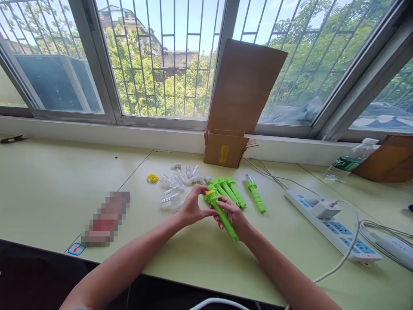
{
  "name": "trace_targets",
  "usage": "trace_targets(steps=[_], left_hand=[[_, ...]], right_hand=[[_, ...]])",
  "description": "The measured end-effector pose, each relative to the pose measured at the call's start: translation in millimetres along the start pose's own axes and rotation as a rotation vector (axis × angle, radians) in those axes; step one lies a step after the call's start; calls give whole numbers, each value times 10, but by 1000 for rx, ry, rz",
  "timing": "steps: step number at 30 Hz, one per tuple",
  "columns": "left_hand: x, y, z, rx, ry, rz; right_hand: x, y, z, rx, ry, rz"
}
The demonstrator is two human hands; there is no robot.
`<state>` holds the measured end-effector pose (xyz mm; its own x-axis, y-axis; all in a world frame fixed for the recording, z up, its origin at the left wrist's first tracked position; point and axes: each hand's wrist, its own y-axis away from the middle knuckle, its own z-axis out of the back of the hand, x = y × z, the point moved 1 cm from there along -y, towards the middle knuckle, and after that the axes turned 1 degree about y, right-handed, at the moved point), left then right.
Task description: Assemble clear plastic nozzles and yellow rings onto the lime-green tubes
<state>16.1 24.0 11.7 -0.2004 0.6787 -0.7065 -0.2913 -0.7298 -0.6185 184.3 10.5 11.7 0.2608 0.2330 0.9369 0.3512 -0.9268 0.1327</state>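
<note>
Above the table's front part, both hands are at one green plastic tube with a ribbed head. A yellow ring sits around that head, at the tube's upper left end. My left hand is curved around the head, its forefinger at the ring and its thumb by the tube. My right hand grips the tube's body from the right, some fingers hidden beneath it. Several similar green tubes lie side by side just behind. Apart from them, another green tube has a clear cap at its head.
Several clear plastic caps are scattered left of the hands, near yellow rings. A cardboard box stands against the sill. To the right are a power strip with cables and a water bottle. A blurred-out object lies left.
</note>
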Motion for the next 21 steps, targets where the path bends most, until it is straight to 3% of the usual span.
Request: trace_targets(steps=[6,11,14,21], left_hand=[[81,3,-21,-114,-43,17],[53,-13,6,-191,-175,16],[35,-20,17,-237,-239,17],[32,-46,61,-309,-311,-1]], right_hand=[[-10,1,1,-8,46,6],[-57,26,-90,-28,207,-16],[-81,8,-109,-122,292,37],[-161,15,-122,-149,386,157]])
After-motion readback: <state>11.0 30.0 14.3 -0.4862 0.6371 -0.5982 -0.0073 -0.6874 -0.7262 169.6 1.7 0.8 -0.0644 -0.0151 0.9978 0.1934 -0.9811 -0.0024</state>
